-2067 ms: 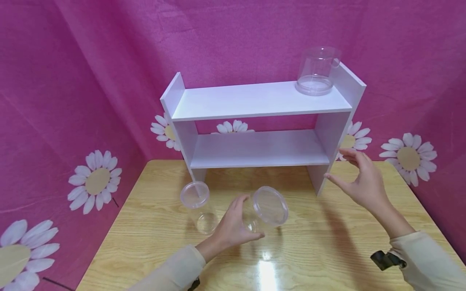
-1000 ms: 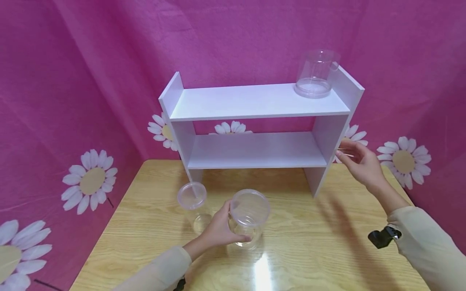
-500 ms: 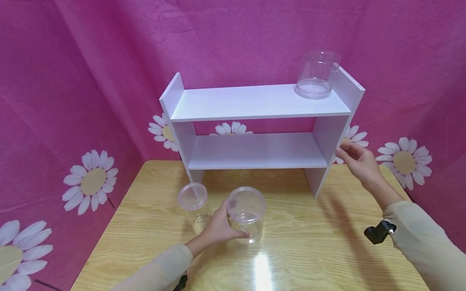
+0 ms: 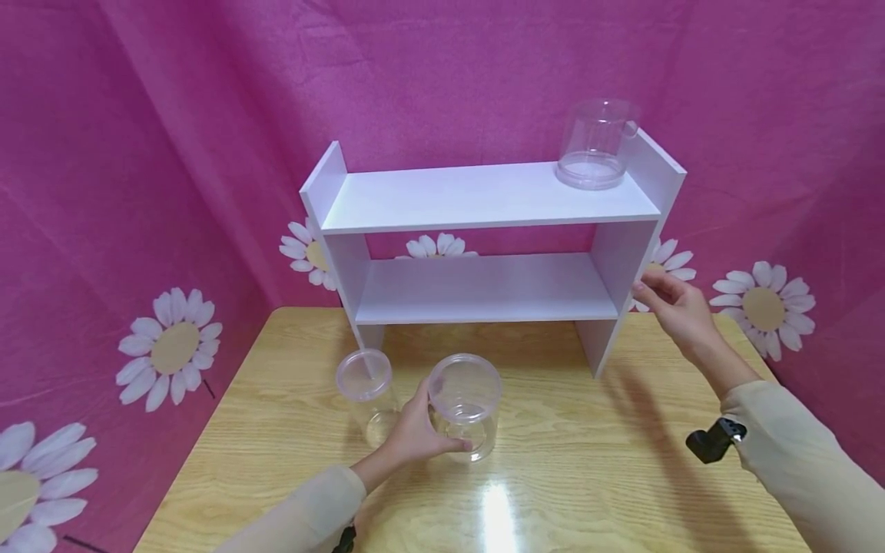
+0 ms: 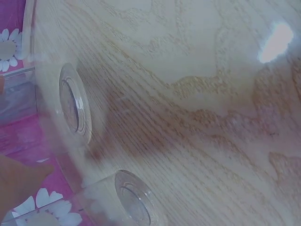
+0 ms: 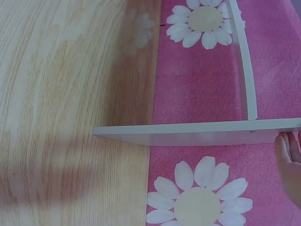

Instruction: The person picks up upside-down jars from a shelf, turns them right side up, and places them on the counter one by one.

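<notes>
My left hand (image 4: 418, 432) grips a wide clear plastic jar (image 4: 466, 388) from its left side, thumb toward the front. The jar stands upright on the wooden table; in the left wrist view its round base (image 5: 75, 103) rests on the wood. Just left of that hand is a narrower clear jar (image 4: 365, 376), also upright. On the right, my right hand (image 4: 681, 307) touches the outer side of the white shelf unit (image 4: 491, 286). In the right wrist view its fingers (image 6: 288, 146) lie against the side panel (image 6: 197, 134).
A clear mug-like container (image 4: 594, 150) stands on the top board at the right end, by the raised side. The shelf unit stands at the back of the wooden table (image 4: 567, 476). Behind it hangs a pink cloth (image 4: 470, 77) with daisies.
The wide jar went from tilted in my left hand to upright on the table, slightly further left. My right hand moved from beside the shelf unit to touching its side panel.
</notes>
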### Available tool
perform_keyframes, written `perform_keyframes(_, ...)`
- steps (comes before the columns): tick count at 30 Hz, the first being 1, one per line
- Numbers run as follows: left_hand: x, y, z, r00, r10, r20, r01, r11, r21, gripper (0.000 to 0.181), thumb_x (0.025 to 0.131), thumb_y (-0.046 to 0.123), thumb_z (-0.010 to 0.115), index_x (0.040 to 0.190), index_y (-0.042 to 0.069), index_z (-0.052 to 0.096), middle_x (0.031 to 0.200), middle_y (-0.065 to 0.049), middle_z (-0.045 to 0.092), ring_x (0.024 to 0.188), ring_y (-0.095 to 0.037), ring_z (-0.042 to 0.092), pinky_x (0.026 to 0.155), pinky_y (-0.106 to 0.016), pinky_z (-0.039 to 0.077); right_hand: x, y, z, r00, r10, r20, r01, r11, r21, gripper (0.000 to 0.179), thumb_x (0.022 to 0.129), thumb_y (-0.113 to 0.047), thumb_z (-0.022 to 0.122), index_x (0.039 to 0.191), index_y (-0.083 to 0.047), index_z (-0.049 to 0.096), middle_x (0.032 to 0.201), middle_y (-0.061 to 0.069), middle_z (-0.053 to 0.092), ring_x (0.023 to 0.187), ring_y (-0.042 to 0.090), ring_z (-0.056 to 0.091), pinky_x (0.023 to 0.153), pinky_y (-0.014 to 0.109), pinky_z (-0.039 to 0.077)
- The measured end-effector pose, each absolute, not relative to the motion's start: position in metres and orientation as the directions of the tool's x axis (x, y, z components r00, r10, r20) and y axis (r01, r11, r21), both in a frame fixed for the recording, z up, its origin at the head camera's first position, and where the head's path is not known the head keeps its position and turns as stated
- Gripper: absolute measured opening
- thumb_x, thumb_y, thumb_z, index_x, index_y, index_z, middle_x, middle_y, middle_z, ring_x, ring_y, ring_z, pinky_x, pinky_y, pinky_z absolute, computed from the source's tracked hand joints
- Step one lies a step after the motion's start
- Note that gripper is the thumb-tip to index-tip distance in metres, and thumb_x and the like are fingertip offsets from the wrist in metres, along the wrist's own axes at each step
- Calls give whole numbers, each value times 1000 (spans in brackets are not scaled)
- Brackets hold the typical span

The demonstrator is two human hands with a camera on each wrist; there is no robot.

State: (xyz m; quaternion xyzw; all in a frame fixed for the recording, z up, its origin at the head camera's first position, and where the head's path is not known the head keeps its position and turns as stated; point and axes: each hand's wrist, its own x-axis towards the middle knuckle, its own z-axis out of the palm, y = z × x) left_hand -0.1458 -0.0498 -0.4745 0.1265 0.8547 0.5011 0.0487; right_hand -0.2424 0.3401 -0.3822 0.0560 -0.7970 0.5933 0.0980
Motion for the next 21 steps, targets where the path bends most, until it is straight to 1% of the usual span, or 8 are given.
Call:
perform_keyframes(5,-142,-50,-468,-966,250,74,182,447,876,115,56,19,93,148,8,24,141,-21,48,128,-43,49,103,-62,42,-243,340,-383,-976,32,214,-196,287,-938,19,95,-21,59,95,-40,58,84,-35,60,81,-18,56,71,0,45)
perform_keyframes(9,-137,-47,-457,-971,218,98,189,448,874,118,56,20,93,149,9,23,147,-18,43,134,-43,43,108,-63,37,-244,341,-383,-976,41,212,-191,296,-936,19,95,-21,59,94,-41,57,83,-35,60,80,-19,56,70,0,44)
perform_keyframes(11,-134,-45,-448,-978,189,88,167,458,873,117,56,22,93,150,10,24,148,-16,43,136,-41,42,109,-63,35,-244,340,-382,-978,43,205,-183,296,-937,19,95,-22,59,95,-41,57,83,-35,60,80,-19,56,70,0,44)
perform_keyframes(13,-131,-43,-438,-983,165,76,146,465,873,116,56,23,93,149,11,25,147,-17,44,135,-40,42,108,-64,36,-244,340,-382,-979,43,197,-176,299,-938,18,95,-23,60,95,-41,58,83,-35,60,80,-18,56,70,0,44)
perform_keyframes(17,-127,-39,-416,-989,125,80,131,484,865,111,57,25,92,148,12,28,140,-19,50,128,-39,48,103,-61,42,-242,339,-382,-980,45,192,-170,300,-939,17,95,-24,60,95,-40,58,83,-35,60,79,-17,55,69,1,44)
perform_keyframes(19,-127,-37,-404,-988,119,94,143,507,850,110,57,27,91,147,12,29,141,-19,49,128,-39,49,102,-60,43,-242,339,-383,-979,49,196,-172,301,-938,17,95,-23,60,94,-41,58,82,-35,60,79,-17,55,69,1,44)
perform_keyframes(21,-128,-34,-392,-988,118,98,145,518,843,109,58,28,91,147,12,30,143,-18,47,131,-38,47,105,-59,42,-242,339,-383,-979,50,196,-173,293,-940,18,95,-23,60,94,-40,59,82,-35,61,79,-17,55,69,1,44)
